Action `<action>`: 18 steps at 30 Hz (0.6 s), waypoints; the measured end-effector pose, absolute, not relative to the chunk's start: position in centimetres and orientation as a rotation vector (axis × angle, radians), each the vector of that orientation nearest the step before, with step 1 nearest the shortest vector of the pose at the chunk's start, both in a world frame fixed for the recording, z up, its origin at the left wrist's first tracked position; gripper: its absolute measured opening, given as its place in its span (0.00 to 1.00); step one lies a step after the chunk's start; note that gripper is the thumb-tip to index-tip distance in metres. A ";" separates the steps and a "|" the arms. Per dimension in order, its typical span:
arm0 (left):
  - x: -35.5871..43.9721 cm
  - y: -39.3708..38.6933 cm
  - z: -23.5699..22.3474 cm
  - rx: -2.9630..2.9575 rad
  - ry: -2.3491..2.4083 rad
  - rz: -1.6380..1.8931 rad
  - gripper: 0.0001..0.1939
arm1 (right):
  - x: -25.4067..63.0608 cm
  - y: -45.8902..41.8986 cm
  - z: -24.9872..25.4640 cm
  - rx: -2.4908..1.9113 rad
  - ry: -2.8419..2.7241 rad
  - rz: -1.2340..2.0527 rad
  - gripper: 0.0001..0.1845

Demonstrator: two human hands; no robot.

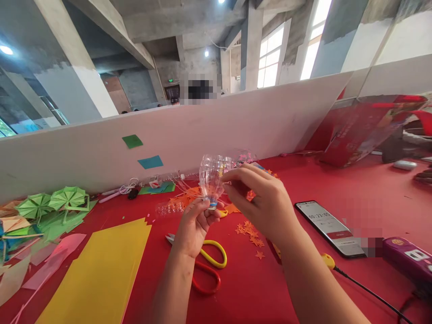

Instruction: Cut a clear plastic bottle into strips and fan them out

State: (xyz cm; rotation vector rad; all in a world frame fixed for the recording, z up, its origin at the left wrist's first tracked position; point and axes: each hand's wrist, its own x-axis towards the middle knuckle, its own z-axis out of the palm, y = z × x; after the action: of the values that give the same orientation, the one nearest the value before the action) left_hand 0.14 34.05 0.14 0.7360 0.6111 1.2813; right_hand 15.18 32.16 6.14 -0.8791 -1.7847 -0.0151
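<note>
In front of me is a clear plastic bottle top (209,177), neck down, its upper part cut into curved, petal-like strips. A blue ring shows around its neck. My left hand (199,218) is closed around the neck and holds it above the table. At the right side of the plastic, my right hand (256,191) pinches its edge between thumb and forefinger; the exact grip is partly hidden. Beneath my left hand lie scissors (218,257) with one yellow and one red handle. Small orange paper stars (249,231) are scattered below my right hand.
Yellow paper sheets (97,270) lie at left, near folded green paper pieces (69,197). A phone (329,229) showing a timer, a black cable (367,288) and a purple power strip (407,254) are at right. A white partition (189,128) and a red box (357,130) stand behind.
</note>
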 end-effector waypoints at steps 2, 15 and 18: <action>0.1 33.9 0.3 0.725 0.597 1.294 0.05 | 14.9 32.0 6.0 -0.886 -1.782 -0.051 0.07; 0.1 33.7 1.0 0.728 0.556 1.350 0.06 | 13.6 32.1 5.4 -0.935 -1.902 0.059 0.08; 0.1 33.6 1.1 0.720 0.548 1.343 0.06 | 13.3 32.5 5.1 -1.038 -1.886 0.102 0.09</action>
State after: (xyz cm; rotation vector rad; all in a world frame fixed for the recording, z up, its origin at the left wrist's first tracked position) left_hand 0.05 33.62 1.12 0.7201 0.5477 1.3428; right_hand 13.34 32.54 5.06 -1.0376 -1.8864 0.1020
